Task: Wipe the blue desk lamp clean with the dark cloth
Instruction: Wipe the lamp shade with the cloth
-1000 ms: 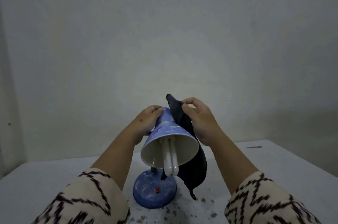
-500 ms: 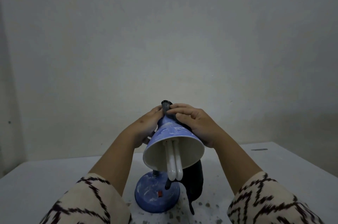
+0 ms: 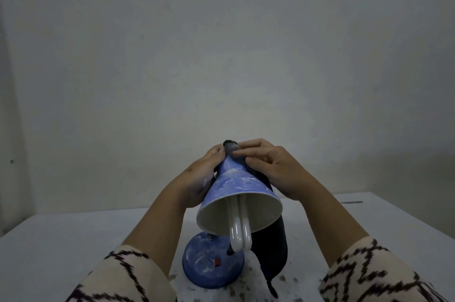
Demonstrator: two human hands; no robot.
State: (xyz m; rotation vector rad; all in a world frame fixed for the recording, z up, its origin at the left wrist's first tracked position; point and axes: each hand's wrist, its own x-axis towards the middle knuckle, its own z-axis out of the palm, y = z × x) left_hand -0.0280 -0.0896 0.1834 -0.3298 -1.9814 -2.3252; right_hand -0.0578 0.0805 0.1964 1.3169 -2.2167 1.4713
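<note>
The left hand (image 3: 205, 173) is curled around the narrow top of the blue desk lamp (image 3: 236, 193), and the right hand (image 3: 273, 168) pinches the dark cloth (image 3: 273, 250) against that top. The white surface (image 3: 73, 240) holds the lamp's round base. The cloth hangs down beside the shade. Two white bulb tubes (image 3: 240, 230) stick out.

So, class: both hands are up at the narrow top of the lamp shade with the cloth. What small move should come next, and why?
Probably draw the right hand down the blue shade toward its rim, pressing the dark cloth against it. The cloth hangs behind the shade's right side, pale smears show on the shade, and the left hand steadies it.
</note>
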